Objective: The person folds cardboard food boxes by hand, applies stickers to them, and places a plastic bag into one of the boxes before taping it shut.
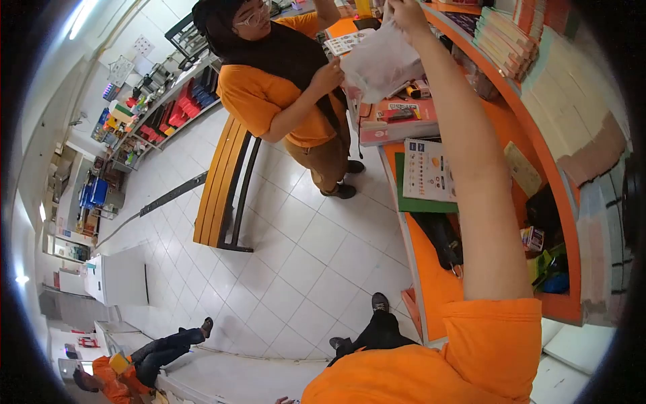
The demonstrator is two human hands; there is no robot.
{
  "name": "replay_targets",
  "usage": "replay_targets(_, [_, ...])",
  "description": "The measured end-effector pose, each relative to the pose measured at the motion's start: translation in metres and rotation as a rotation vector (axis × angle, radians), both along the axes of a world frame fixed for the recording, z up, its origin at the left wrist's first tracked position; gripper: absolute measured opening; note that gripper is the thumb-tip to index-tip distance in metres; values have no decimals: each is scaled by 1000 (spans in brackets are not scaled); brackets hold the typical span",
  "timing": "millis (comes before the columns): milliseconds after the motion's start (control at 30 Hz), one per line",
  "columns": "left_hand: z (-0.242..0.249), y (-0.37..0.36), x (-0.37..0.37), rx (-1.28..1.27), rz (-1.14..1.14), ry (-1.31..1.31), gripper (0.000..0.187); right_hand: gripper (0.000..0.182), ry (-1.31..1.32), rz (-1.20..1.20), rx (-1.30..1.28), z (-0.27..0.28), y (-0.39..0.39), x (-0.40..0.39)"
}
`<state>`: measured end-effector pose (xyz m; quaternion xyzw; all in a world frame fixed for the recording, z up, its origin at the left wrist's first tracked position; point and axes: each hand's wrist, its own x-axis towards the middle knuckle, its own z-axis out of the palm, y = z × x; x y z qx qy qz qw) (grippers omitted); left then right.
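My right hand (408, 15), at the end of a raised, outstretched arm, is closed on the gathered top of a white plastic bag (381, 62). The bag hangs over the orange counter, its contents hidden. Close to the bag's left edge is the bent hand (328, 77) of a co-worker in an orange shirt. Below the bag lies a pink box (398, 128) with small packages on top. Only a few fingertips of my left hand (285, 400) show at the bottom edge, so its grip is hidden.
A printed menu sheet (429, 172) and green folder (409, 203) lie on the counter (436, 303). Stacked papers (508, 40) fill the shelf at right. A slatted bench (222, 192) stands on the tiled floor. Another person (124, 377) is at lower left.
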<state>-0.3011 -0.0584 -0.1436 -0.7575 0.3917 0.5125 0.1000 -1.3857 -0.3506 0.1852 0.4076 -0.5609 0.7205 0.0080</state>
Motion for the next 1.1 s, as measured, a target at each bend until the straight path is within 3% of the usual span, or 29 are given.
replay_targets(33, [1, -2, 6, -11, -20, 25, 74, 33, 71, -95, 19, 20, 4, 1])
replay_targets(67, [-1, -7, 10, -17, -39, 54, 75, 33, -115, 162, -112, 47, 27, 42])
replay_targets(167, [-20, -38, 12, -82, -100, 247, 78, 31, -93, 273, 59, 100, 84, 94])
replay_targets(233, [-20, -73, -73, -483, -109, 295, 36, 28, 92, 335, 83, 125, 121, 131])
replay_targets(267, [9, -90, -135, -520, -71, 363, 30, 29, 44, 401, 100, 136, 138, 152])
replay_targets(300, [42, -109, -192, -475, -164, 397, 30, 29, 1, 462, 118, 145, 154, 173])
replay_targets(333, [52, -123, -235, -460, -154, 591, 34, 29, 23, 454, 129, 149, 169, 197])
replay_targets(400, [72, -143, -326, -293, -164, 883, 41, 26, -9, 246, 32, 152, 190, 250])
replay_targets(433, [89, -146, -370, -206, -288, 955, 54, 26, 11, 249, 51, 145, 200, 267])
replay_targets(467, [98, -149, -406, 5, -283, 1209, 63, 30, -24, 217, 116, 132, 209, 278])
replay_targets(533, [140, -128, -460, 283, -138, 1577, 67, 40, -83, 19, 263, 115, 234, 328])
replay_targets(567, [148, -115, -475, 306, -123, 1612, 67, 43, -106, -144, 341, 104, 253, 364])
replay_targets(633, [158, -95, -492, 183, 42, 1761, 67, 42, -152, 0, 264, 64, 288, 394])
replay_targets(667, [155, -87, -490, 208, 44, 1768, 67, 36, -230, 67, 360, 39, 307, 399])
replay_targets(733, [140, -71, -482, 59, -171, 1799, 57, 32, -321, 112, 461, 16, 342, 425])
replay_targets(800, [145, -49, -467, 5, -279, 1799, 52, 27, -587, 336, 303, 8, 370, 462])
replay_targets(867, [186, -35, -451, -764, -792, 1266, 39, 23, -618, 297, 252, 2, 387, 485])
replay_targets(900, [187, -28, -453, -767, -805, 1263, 39, 20, -642, 271, 203, 0, 396, 492])
replay_targets(967, [184, -12, -464, -388, -135, 1700, 27, 19, -542, 300, 267, -33, 423, 484])
replay_targets(1033, [164, -1, -482, -268, -66, 1693, 24, 18, -444, 320, 335, -64, 443, 480])
replay_targets(1100, [159, 21, -496, -138, 13, 1674, 21, 25, -191, 99, 461, -89, 454, 484])
